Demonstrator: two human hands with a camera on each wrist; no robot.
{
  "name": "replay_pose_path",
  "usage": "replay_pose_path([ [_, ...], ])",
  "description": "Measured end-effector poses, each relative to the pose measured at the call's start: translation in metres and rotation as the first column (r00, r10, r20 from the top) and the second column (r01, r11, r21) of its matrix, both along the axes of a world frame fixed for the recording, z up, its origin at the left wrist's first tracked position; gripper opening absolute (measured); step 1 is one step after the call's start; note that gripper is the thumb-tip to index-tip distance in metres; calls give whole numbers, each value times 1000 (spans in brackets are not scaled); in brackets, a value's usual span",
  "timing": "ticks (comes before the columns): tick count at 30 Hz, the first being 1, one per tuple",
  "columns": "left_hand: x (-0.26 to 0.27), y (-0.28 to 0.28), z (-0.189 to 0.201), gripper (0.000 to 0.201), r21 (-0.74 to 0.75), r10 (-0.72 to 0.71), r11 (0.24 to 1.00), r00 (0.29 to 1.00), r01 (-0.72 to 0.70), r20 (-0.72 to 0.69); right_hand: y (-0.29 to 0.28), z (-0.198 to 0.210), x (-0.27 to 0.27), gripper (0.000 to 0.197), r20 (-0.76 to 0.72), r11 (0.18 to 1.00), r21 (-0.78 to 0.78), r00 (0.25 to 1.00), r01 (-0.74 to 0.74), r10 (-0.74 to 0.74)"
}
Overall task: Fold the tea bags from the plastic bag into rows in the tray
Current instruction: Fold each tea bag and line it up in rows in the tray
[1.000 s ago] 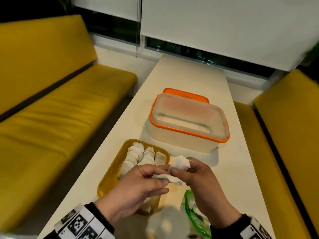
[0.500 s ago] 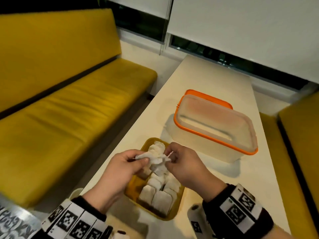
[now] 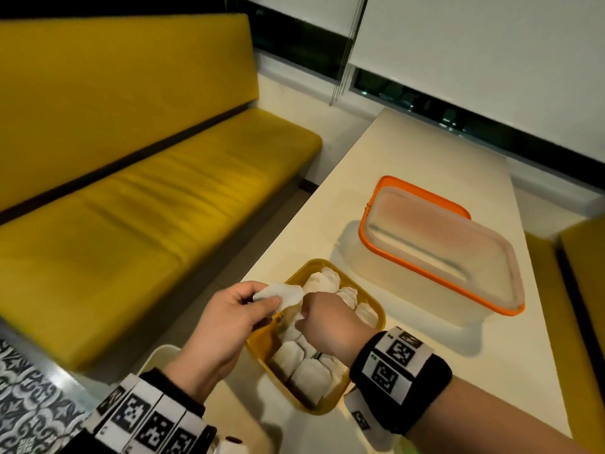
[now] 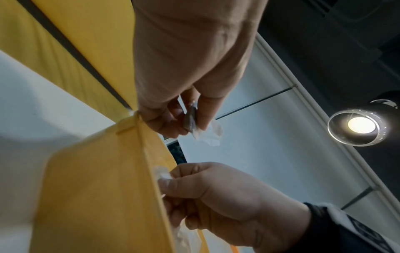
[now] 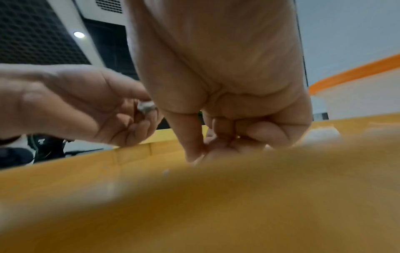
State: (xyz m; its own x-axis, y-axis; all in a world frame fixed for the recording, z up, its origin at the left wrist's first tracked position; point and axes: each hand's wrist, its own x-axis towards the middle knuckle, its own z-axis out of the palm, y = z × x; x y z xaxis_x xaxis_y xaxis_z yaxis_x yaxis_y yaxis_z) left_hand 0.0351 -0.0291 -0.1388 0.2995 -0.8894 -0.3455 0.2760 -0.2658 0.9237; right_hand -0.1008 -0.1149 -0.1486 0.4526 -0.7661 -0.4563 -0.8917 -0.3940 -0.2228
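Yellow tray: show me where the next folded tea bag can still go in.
The yellow plastic tray has bare floor along its left side, between the left wall and the white tea bags. The rest is packed with rows. The right hand is over the middle; the left hand hovers beside it pinching a tea bag.

Pretty dim, warm indoor light overall. The head view is smeary with motion blur, worst on the yellow bench (image 3: 137, 198), and straight lines bow near the edges. The orange-rimmed container (image 3: 442, 247) throws a soft shadow leftward on the table (image 3: 409, 152). In the left wrist view a round ceiling lamp (image 4: 361, 124) glares hard, surroundings dark. In the right wrist view the tray (image 5: 194, 205) fills the bottom as one out-of-focus yellow blob.
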Motion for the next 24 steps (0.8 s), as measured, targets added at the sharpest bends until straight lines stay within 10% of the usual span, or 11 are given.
replay_pose_path([
  [9, 0, 2, -4, 7, 99, -27, 995, 998, 32, -51, -11, -2, 6, 52, -131, 974, 55, 969, 220, -212],
  [19, -8, 11, -7, 9, 135, -56, 988, 989, 74, -133, -1, 17, -11, 33, -86, 997, 7, 993, 82, -81],
  [24, -11, 11, -6, 11, 127, -19, 991, 979, 46, -203, 2, 68, -26, 36, 226, 993, 105, 971, 51, -74],
])
